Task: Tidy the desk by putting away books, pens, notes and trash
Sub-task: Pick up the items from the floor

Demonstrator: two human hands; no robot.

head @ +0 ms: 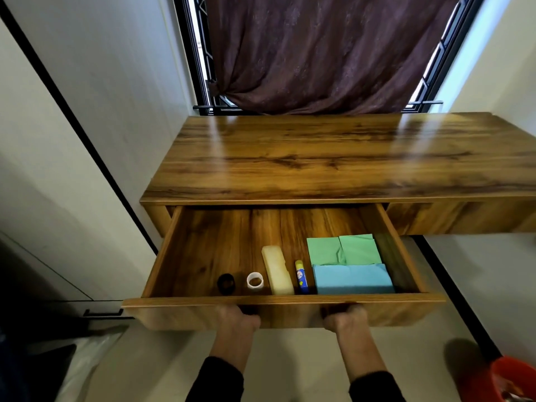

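The wooden desk (319,158) has its left drawer (278,303) pulled out wide. Inside lie a black tape roll (226,283), a white tape roll (255,280), a cream pencil case (277,270), a blue and yellow glue stick (301,277), green notes (343,250) and blue notes (353,279). My left hand (236,320) and my right hand (346,319) both grip the underside of the drawer front, fingers curled out of sight beneath it.
A dark red curtain (319,53) hangs over the window behind the desk. A second, shut drawer (452,216) is to the right. A red bin (513,378) stands at the bottom right, a clear plastic bag (87,361) at the bottom left.
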